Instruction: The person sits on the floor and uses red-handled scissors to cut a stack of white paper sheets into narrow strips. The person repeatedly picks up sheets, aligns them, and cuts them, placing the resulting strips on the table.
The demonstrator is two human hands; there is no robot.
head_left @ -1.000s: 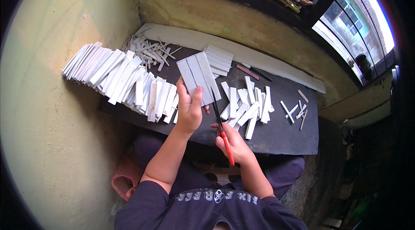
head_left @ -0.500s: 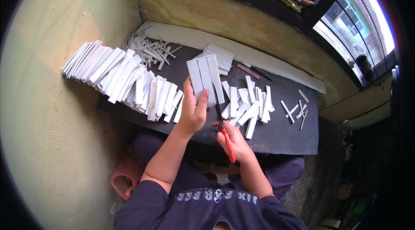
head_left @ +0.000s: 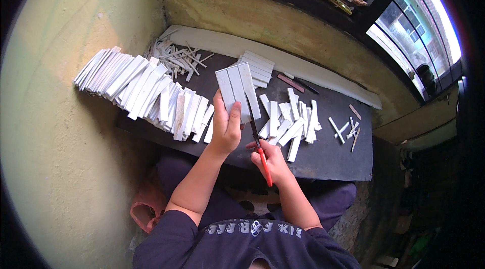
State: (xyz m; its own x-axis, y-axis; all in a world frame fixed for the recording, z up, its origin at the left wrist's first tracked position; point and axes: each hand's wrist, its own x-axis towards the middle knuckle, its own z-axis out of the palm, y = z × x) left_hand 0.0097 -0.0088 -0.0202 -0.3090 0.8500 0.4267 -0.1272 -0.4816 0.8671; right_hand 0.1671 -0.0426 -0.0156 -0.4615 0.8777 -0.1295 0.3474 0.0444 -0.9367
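Observation:
My left hand (head_left: 227, 123) is closed on a white foam-like sheet (head_left: 231, 87) marked with dark lengthwise lines, its thumb across the front. In my right hand (head_left: 271, 159) is a pair of scissors (head_left: 263, 162) with red handles. Their dark blades reach up into the sheet's lower right part, where a cut has parted a strip (head_left: 250, 91) along the right edge. That strip still hangs beside the sheet near its top. Just right of the blades lies a loose pile of cut white strips (head_left: 294, 125) on the black tabletop.
A long row of stacked white strips (head_left: 136, 89) runs along the table's left. Thin offcuts (head_left: 179, 59) lie behind it. A lined white sheet (head_left: 257, 68), a reddish-brown bar (head_left: 291, 83) and a few short sticks (head_left: 348, 128) rest on the black table (head_left: 333, 160), below a barred window.
The sheet has shifted slightly left and tilted a little in my left hand. My right hand and the scissors have moved slightly up and left.

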